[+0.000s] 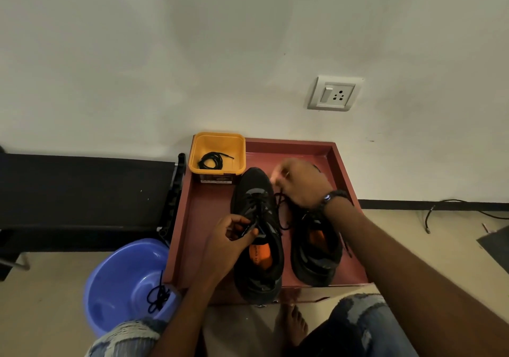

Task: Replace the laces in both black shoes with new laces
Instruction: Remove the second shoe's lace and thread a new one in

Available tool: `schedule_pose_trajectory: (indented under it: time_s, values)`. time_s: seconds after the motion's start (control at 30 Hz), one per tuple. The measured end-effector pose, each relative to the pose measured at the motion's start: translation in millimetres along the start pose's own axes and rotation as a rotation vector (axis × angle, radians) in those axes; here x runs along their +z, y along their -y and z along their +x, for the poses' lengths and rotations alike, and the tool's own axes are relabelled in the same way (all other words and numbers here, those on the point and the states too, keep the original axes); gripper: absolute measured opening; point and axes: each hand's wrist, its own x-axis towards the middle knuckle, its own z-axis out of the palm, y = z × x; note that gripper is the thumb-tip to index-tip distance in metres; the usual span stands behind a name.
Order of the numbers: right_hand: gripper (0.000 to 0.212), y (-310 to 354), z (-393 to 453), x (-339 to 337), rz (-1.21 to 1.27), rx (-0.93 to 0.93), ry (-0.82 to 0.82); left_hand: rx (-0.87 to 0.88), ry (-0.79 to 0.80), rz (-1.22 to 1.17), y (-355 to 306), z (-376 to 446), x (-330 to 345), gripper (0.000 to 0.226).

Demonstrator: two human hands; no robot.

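Two black shoes with orange insoles stand side by side in a dark red tray (347, 169). My left hand (234, 236) pinches the tongue of the left shoe (257, 268), which is partly laced. Above the toe of the right shoe (316, 257), my right hand (300, 181) holds a black lace (281, 213) that runs down between the two shoes. The right shoe's toe is hidden behind that hand. A coiled black lace (211, 160) lies in a yellow tub (237, 147) at the tray's far left corner. Another black lace (158, 296) lies in a blue basin (121, 282).
The blue basin sits on the floor left of the tray. A black bench (82, 191) stands at the left by the wall. A wall socket (334, 93) is above the tray. A cable (454, 208) lies on the floor at the right. My bare foot (293, 326) is below the tray.
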Motion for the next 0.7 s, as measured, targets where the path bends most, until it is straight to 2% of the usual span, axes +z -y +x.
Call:
schedule_pose_trajectory:
  time_s: [0.07,0.1,0.13,0.17,0.27,0.33,0.43,0.53,0.7]
  values:
    - [0.009,-21.7,5.6,-14.1,0.179,0.157,-0.336,0.017,0.009,0.005,-0.7,-0.7,-0.2,0.022]
    - [0.008,-33.9,7.8,-19.7,0.197,0.219,-0.431,0.022,0.012,0.006,-0.5,-0.2,0.0,0.022]
    - [0.005,-45.6,9.5,-22.8,0.172,0.260,-0.448,0.023,0.013,0.009,-0.1,0.0,0.3,0.022]
    - [0.002,-54.2,9.5,-23.1,0.132,0.279,-0.407,0.024,0.012,0.018,1.3,0.7,0.2,0.022]
    - [0.035,-57.5,-0.8,-11.0,0.029,0.250,-0.257,0.096,-0.018,0.090,4.4,2.1,4.9,0.026]
    - [0.031,-44.6,-13.4,4.5,0.054,0.131,-0.164,0.152,-0.044,0.149,1.7,2.7,8.1,0.031]
    - [0.026,-24.2,-31.5,37.5,0.027,-0.053,0.123,0.199,-0.064,0.260,-1.3,5.6,11.7,0.038]
    - [0.026,-23.4,-32.4,59.0,-0.031,-0.093,0.111,0.234,-0.068,0.317,-3.2,6.2,13.5,0.040]
    - [0.011,-25.9,-28.4,55.5,-0.157,-0.134,0.117,0.242,-0.066,0.310,-3.9,3.7,13.2,0.041]
